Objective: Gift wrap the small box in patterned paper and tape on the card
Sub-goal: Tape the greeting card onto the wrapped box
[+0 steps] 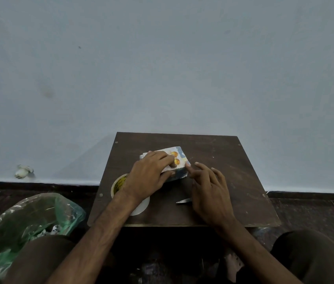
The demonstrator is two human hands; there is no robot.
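Observation:
A small wrapped box [177, 174] lies on the dark wooden board [223, 160], with a pale card [177, 155] bearing orange round shapes on its top. My left hand [151, 173] lies flat over the card, fingers pressing it down and the thumb against the box's near side. My right hand [209, 187] is just right of the box, its index fingertip touching the card's right corner, the other fingers loosely spread. A roll of tape [121, 185] sits under my left wrist, largely hidden.
Scissors [183, 201] peek out from beneath my right hand on the board. A green plastic bag [28, 220] with scraps stands on the floor at the left. My knees flank the board's near edge. A pale wall rises behind.

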